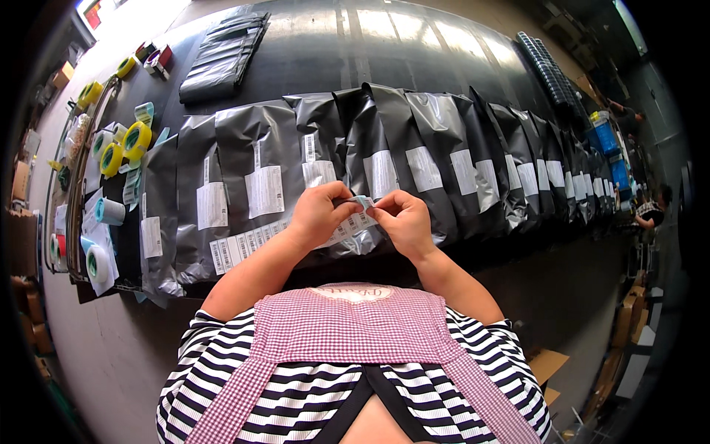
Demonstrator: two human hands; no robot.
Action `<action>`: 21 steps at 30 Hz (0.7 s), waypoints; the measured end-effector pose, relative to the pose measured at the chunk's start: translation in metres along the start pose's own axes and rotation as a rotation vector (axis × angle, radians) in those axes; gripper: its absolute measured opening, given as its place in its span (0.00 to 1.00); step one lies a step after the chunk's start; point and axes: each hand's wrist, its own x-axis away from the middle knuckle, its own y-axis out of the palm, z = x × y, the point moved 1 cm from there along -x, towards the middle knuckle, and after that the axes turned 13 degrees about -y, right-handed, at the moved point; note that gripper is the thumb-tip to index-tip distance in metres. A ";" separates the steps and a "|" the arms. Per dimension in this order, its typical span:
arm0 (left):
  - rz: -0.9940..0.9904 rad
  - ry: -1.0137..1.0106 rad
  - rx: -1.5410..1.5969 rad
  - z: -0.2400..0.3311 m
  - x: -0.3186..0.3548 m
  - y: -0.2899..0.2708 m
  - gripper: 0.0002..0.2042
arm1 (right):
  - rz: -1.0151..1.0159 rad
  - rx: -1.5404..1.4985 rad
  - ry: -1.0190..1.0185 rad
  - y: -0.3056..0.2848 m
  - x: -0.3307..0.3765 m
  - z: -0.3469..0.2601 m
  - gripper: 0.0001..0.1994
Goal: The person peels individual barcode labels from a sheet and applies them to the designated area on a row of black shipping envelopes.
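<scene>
Your left hand (319,214) is curled, thumb and fingers pinching the left end of a small label (362,201); your right hand (403,218) pinches the same label from the right, fingertips almost meeting those of the left. Both hands hover just above the near edge of the bags, in the middle of the scene, with the label held between them. Below the hands a strip of labels (251,243) runs left and near, lying across the bags.

A long row of grey bags (255,140), overlapped like tiles, stretches from the left to the far right over the dark table (414,44); each carries a white label. A flat stack of empty bags (225,52) lies far left on the table, well apart from your hands.

On the left a tray (74,200) holds tape rolls: yellow rolls (126,144) at the far part, a white roll (97,263) nearer. Blue bins (605,137) stand at the far right, and another person (651,211) is there beside them
</scene>
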 end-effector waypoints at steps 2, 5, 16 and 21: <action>0.068 -0.065 -0.058 0.001 -0.009 0.012 0.14 | -0.077 0.086 0.003 -0.020 -0.012 0.005 0.05; 0.164 -0.095 -0.213 -0.001 -0.023 0.021 0.20 | -0.079 0.096 0.037 -0.043 -0.040 0.010 0.06; -0.102 0.479 -0.612 -0.015 -0.045 0.144 0.12 | -0.057 -0.596 0.378 -0.055 -0.179 0.108 0.06; -0.083 0.411 -0.679 -0.012 -0.041 0.165 0.12 | -0.067 -0.688 0.375 -0.070 -0.188 0.123 0.04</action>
